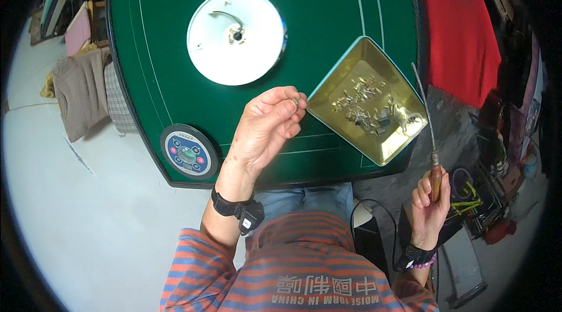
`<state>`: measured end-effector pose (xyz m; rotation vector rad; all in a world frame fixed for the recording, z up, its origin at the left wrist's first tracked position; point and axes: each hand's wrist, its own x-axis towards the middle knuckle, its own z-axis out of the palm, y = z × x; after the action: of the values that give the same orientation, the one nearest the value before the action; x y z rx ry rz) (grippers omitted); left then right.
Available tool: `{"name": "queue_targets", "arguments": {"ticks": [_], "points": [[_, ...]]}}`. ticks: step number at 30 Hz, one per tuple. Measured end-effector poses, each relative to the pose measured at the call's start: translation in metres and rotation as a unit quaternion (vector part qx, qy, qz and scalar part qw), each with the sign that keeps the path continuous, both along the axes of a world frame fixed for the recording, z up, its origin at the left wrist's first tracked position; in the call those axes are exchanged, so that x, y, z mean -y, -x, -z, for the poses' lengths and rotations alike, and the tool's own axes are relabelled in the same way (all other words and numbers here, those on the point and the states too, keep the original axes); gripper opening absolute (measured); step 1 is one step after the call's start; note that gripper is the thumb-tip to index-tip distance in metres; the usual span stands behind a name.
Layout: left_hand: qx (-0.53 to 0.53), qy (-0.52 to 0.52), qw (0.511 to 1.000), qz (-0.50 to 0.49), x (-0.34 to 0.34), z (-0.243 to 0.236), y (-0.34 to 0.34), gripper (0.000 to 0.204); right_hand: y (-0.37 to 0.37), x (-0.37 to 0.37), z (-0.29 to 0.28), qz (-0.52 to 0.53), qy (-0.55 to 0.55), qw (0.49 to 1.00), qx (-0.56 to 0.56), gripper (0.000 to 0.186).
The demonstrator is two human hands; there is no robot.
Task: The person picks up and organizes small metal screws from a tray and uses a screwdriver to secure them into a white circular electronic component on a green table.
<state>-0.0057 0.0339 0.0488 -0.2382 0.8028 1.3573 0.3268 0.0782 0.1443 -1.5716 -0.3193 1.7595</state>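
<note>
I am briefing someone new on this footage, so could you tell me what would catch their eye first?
Most striking is the green table top filling the upper middle, with a round white disc lying on it. At its right edge sits a gold metal tray of small brass parts. In front, the left hand pinches one small metal piece beside the tray, and the right hand, lower right, grips a wooden-handled tool pointing up.
</note>
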Motion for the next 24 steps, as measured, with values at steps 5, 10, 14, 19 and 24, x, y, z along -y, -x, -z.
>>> {"name": "queue_targets", "arguments": {"ticks": [5, 10, 14, 19, 24], "points": [[-0.002, -0.028, 0.999, 0.03, -0.011, -0.015, -0.036, 0.012, -0.039, 0.019, 0.003, 0.041, 0.008, 0.999, -0.011, 0.037], [-0.11, -0.035, 0.989, 0.089, -0.021, -0.028, -0.07, 0.012, -0.072, 0.035, 0.006, 0.068, 0.015, 0.998, 0.001, 0.038], [-0.206, -0.044, 0.969, 0.13, -0.029, -0.034, -0.093, 0.014, -0.095, 0.046, 0.013, 0.078, 0.02, 0.997, 0.007, 0.039], [-0.279, -0.031, 0.945, 0.168, -0.031, -0.029, -0.117, 0.014, -0.121, 0.064, 0.023, 0.09, 0.011, 0.996, -0.002, 0.038], [-0.406, 0.026, 0.876, 0.26, -0.019, -0.007, -0.133, 0.011, -0.14, 0.083, 0.041, 0.13, 0.019, 0.989, -0.071, 0.035]]}}
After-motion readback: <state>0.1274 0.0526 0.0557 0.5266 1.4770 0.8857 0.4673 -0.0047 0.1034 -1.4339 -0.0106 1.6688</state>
